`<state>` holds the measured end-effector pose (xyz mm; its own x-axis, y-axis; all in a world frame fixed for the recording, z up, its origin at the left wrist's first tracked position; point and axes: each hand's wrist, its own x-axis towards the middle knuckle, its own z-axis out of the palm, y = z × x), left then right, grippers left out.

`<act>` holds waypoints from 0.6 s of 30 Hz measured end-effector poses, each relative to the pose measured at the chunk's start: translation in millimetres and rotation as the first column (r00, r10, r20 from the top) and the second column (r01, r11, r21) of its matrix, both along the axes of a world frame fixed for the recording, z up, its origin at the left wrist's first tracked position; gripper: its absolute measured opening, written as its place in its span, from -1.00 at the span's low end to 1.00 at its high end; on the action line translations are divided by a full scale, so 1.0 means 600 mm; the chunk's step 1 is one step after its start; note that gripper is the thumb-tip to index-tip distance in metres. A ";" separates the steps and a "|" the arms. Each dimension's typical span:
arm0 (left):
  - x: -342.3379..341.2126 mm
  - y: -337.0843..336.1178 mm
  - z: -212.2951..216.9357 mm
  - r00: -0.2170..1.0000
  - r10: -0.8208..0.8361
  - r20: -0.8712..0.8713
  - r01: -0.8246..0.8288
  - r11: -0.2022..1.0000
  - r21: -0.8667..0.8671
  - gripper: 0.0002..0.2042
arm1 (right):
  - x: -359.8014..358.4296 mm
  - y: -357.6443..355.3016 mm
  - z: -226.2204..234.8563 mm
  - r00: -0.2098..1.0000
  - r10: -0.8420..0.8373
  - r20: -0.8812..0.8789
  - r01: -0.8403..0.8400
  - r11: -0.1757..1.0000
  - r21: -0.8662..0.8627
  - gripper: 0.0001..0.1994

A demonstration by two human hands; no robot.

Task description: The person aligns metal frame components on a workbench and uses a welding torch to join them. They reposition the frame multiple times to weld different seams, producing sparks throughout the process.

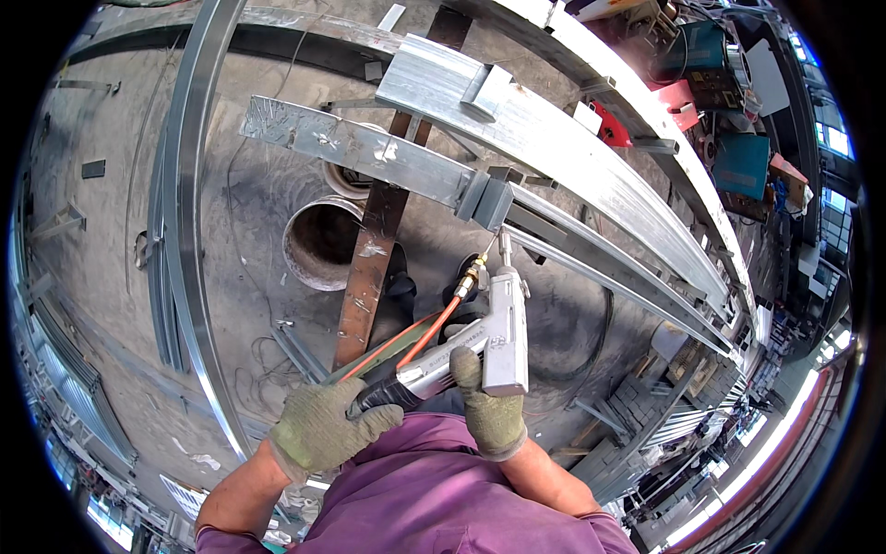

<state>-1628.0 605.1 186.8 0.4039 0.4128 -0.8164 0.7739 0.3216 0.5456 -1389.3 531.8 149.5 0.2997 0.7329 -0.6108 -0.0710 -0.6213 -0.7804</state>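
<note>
Both my hands wear olive-green knit gloves. My left hand (328, 425) is closed around the black grip of a silver pistol-shaped power tool (506, 323). Close by on its right, my right hand (489, 406) wraps the tool's lower end, thumb against the silver body. The tool's narrow nose points away from me, its tip just short of a small grey metal bracket (484, 200) on a long steel bar (360, 152). An orange hose (429, 337) with a brass fitting (469, 277) runs beside the tool; whether it joins the tool I cannot tell.
A wide pale metal beam (554, 129) curves beyond the bar. To the left a long steel channel (189, 185) stretches past me. A rusty brown bar (369, 258) crosses below, beside a round bucket (318, 245). Teal boxes (741, 164) stand at the far right.
</note>
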 end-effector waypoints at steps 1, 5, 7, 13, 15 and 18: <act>0.000 0.000 0.000 1.000 -0.001 -0.005 0.001 1.000 -0.004 -0.37 | 0.000 -0.006 -0.008 1.000 0.010 0.022 -0.010 1.000 0.005 -0.62; -0.002 -0.004 -0.005 1.000 -0.010 -0.007 0.010 1.000 -0.002 -0.36 | -0.001 -0.012 -0.013 0.999 0.016 0.050 -0.017 1.000 0.024 -0.64; -0.003 -0.006 -0.006 1.000 -0.018 -0.003 0.018 1.000 0.014 -0.35 | 0.005 -0.015 -0.013 0.993 0.090 0.072 -0.090 0.996 -0.001 -0.59; -0.006 -0.016 -0.009 0.999 -0.045 -0.010 0.046 0.994 0.102 -0.34 | 0.003 -0.020 -0.022 0.999 0.045 0.025 -0.044 0.999 -0.019 -0.59; -0.007 -0.020 -0.012 1.000 -0.032 0.000 0.031 0.993 0.117 -0.34 | 0.001 -0.020 -0.024 1.000 0.012 0.016 -0.012 1.000 -0.001 -0.62; -0.004 -0.019 -0.007 0.998 -0.058 -0.006 0.058 0.983 0.175 -0.35 | 0.003 -0.024 -0.027 1.000 0.012 0.016 -0.012 1.000 -0.002 -0.62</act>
<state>-1630.1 594.0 182.8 0.4309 0.5252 -0.7339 0.7887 0.1760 0.5891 -1387.6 517.2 133.1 0.3007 0.7354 -0.6072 -0.0507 -0.6235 -0.7802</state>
